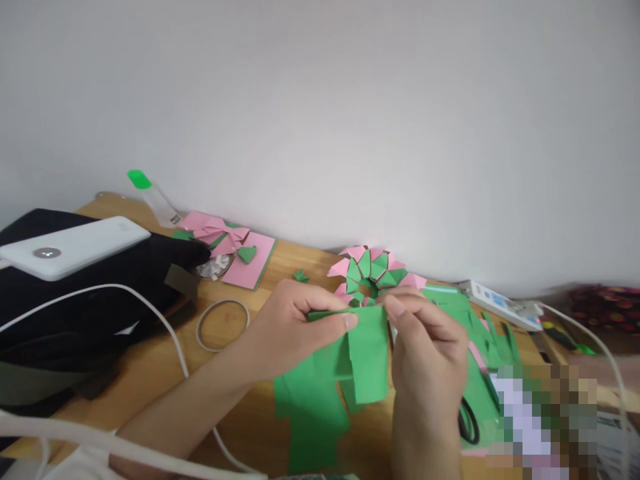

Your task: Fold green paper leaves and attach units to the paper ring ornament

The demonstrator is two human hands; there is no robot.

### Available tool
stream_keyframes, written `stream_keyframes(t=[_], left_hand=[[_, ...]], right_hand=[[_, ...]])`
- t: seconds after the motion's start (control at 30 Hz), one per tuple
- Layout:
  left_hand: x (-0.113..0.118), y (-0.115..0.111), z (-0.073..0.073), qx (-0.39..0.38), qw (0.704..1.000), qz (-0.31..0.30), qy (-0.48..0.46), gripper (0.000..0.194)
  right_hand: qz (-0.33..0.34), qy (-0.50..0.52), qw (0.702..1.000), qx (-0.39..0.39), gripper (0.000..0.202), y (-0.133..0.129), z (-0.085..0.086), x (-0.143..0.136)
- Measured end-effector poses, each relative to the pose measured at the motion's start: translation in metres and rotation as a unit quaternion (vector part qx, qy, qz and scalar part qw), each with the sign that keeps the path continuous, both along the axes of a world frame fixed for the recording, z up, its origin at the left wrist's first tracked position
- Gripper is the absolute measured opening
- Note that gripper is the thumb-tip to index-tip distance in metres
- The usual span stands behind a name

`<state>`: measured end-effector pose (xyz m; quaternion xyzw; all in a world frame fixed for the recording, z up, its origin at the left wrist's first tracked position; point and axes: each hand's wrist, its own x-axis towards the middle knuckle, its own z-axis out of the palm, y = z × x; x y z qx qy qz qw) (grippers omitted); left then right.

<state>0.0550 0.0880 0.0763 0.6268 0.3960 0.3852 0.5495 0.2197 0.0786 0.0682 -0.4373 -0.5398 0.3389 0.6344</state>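
A folded piece of green paper [369,360] hangs between my two hands above the wooden table. My left hand [305,330] pinches its upper left edge between thumb and fingers. At the upper right corner of the same paper, my right hand [425,333] has its thumb and index finger closed. More green paper [313,427] lies on the table beneath. Just behind my hands sits a ring of folded pink and green pieces [373,267], its front partly hidden by my fingers.
Left: a black bag [100,300] carrying a white power bank [80,247], with a white cable across. Behind: a glue bottle [157,203], pink paper [250,259], a beige ring [223,325]. Right: green sheets [450,307], a power strip [500,303], a black band [469,423].
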Motion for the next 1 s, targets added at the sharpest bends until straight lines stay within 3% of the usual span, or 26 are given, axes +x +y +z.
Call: stream_keyframes(t=[0.1,0.3,0.4,0.53,0.67,0.77,1.0], left_hand=[[-0.001,0.002,0.0,-0.001,1.0,0.023,0.005,0.032],[0.001,0.003,0.0,0.001,0.997,0.072,0.0,0.033],[0.0,0.003,0.0,0.008,0.997,0.074,-0.007,0.032],[-0.006,0.005,0.001,0.033,0.998,0.055,0.026,0.028],[-0.012,0.005,0.003,0.036,0.996,0.003,0.079,0.011],[-0.012,0.004,0.005,0.058,0.993,-0.008,0.102,0.011],[-0.01,0.0,0.003,0.128,0.975,-0.002,0.181,0.016]], right_hand=[[-0.054,-0.03,0.998,0.026,0.02,0.002,0.002,0.003],[0.072,-0.077,0.993,-0.059,0.013,0.001,0.009,0.011],[0.084,-0.054,0.992,-0.072,0.007,0.002,0.006,0.013],[0.108,-0.057,0.99,-0.071,0.008,0.005,0.007,0.015],[0.185,-0.161,0.968,-0.057,0.011,0.005,0.014,0.016],[0.237,-0.219,0.944,-0.073,0.013,0.003,0.016,0.016],[0.224,-0.277,0.932,-0.067,0.014,0.002,0.017,0.015]])
